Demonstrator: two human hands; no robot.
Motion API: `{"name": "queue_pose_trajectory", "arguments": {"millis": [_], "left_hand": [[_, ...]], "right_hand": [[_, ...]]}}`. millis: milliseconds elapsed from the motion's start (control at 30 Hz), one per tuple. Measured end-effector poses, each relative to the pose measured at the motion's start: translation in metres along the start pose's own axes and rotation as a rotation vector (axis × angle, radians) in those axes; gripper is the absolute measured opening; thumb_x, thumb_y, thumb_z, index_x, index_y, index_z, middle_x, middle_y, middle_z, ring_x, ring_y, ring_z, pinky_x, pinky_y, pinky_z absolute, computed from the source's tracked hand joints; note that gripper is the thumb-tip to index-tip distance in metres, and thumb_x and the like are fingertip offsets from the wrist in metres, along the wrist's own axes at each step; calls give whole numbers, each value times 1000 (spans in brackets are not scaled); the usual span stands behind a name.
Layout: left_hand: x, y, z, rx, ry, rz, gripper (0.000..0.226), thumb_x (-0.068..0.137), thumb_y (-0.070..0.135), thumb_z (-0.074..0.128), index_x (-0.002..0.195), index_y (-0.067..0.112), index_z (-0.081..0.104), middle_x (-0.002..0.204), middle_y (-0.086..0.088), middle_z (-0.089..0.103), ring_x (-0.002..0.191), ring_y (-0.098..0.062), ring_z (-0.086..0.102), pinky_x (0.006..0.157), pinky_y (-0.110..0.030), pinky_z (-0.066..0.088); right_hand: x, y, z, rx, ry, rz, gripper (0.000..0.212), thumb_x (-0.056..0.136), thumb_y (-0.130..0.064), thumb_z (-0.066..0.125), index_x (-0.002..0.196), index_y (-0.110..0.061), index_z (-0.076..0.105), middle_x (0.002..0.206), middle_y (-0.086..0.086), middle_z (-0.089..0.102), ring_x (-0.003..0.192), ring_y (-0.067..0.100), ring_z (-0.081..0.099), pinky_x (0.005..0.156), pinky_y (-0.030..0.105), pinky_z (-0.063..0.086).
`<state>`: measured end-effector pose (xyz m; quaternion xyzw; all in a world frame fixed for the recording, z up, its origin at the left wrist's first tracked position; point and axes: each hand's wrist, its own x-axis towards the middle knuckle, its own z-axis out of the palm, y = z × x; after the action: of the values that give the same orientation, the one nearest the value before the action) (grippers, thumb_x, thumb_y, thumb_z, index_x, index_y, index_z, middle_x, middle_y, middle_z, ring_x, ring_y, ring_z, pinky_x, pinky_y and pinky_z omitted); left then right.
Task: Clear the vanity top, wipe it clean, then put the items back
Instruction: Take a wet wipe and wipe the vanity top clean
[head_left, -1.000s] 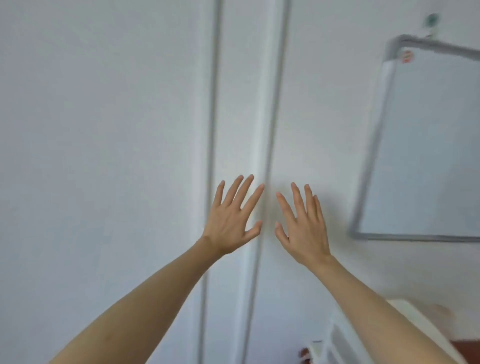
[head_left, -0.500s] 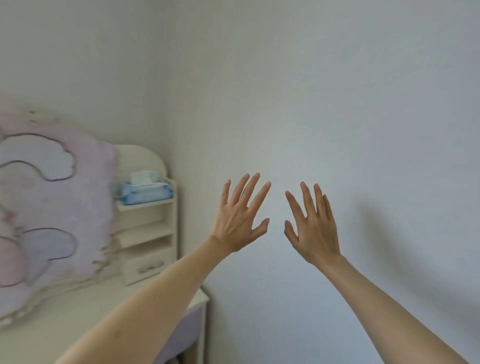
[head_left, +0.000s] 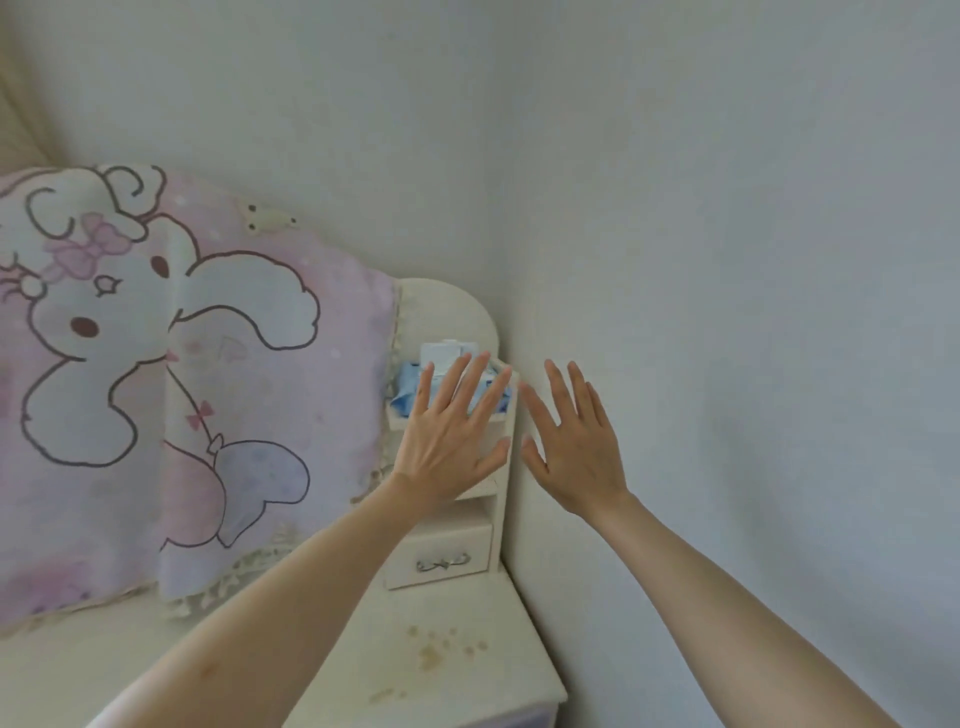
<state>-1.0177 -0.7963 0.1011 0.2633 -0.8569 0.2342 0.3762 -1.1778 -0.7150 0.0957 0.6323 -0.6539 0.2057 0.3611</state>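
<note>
The cream vanity top (head_left: 452, 670) lies below my arms, with brownish stains (head_left: 436, 649) near its right edge. My left hand (head_left: 452, 431) is raised in the air with fingers spread, holding nothing, in front of a small shelf unit (head_left: 493, 519). My right hand (head_left: 576, 441) is raised beside it, fingers spread and empty, in front of the wall. A blue wet-wipe pack (head_left: 410, 389) sits on the unit's top shelf, partly hidden by my left hand.
A pink cloth with a cartoon rabbit (head_left: 171, 374) drapes over the vanity's back at left. The shelf unit has a small drawer with a metal handle (head_left: 441, 561). A plain white wall (head_left: 727, 260) runs close along the vanity's right edge.
The view has swung left and downward, from a door and whiteboard to the vanity. Both hands stay raised and spread, side by side, holding nothing.
</note>
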Motion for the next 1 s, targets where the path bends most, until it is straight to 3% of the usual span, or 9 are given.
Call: {"name": "queue_pose_trajectory", "arguments": {"millis": [133, 233, 433, 567, 700, 900, 1000], "left_hand": [[19, -32, 46, 45, -62, -110, 66, 92, 58, 23, 144, 19, 26, 149, -13, 33, 137, -30, 28, 111, -52, 18], [30, -53, 75, 67, -103, -184, 68, 89, 58, 30, 143, 17, 29, 148, -14, 34, 135, -31, 31, 111, -47, 11], [34, -95, 131, 75, -202, -277, 67, 92, 60, 16, 144, 18, 27, 147, -13, 35, 134, -29, 28, 110, -51, 19], [39, -127, 170, 64, -205, -248, 67, 87, 56, 32, 143, 17, 28, 146, -13, 37, 133, -29, 30, 107, -55, 25], [55, -153, 197, 54, -171, -177, 68, 87, 55, 35, 143, 17, 30, 147, -14, 35, 134, -30, 31, 107, -56, 21], [64, -178, 226, -48, -135, -86, 64, 91, 52, 33, 142, 14, 35, 149, -13, 32, 135, -29, 31, 108, -54, 19], [62, -179, 240, -142, -113, -52, 56, 94, 47, 31, 138, 13, 38, 146, -13, 37, 134, -27, 33, 108, -52, 21]], "right_hand": [[50, 6, 58, 141, -49, -67, 56, 88, -37, 39, 140, -17, 32, 145, 20, 38, 133, 44, 34, 104, 51, 37], [78, 7, 97, 223, -50, -112, 55, 87, -36, 42, 138, -17, 35, 144, 20, 40, 132, 43, 35, 103, 50, 37], [114, 3, 172, 329, -52, -130, 54, 89, -35, 39, 140, -19, 32, 146, 18, 37, 136, 40, 29, 103, 54, 38], [131, -1, 214, 399, -7, -105, 53, 90, -34, 39, 140, -19, 32, 147, 17, 36, 138, 32, 23, 102, 51, 37], [147, 4, 244, 430, 38, -139, 52, 91, -31, 42, 140, -17, 33, 147, 16, 36, 138, 27, 25, 103, 41, 37], [167, 12, 256, 400, 149, -190, 38, 97, -19, 34, 129, -6, 50, 138, 16, 49, 131, 27, 43, 106, 36, 38], [181, 18, 255, 361, 122, -227, 36, 92, -11, 36, 116, -3, 62, 122, 12, 62, 113, 25, 58, 96, 34, 44]]}}
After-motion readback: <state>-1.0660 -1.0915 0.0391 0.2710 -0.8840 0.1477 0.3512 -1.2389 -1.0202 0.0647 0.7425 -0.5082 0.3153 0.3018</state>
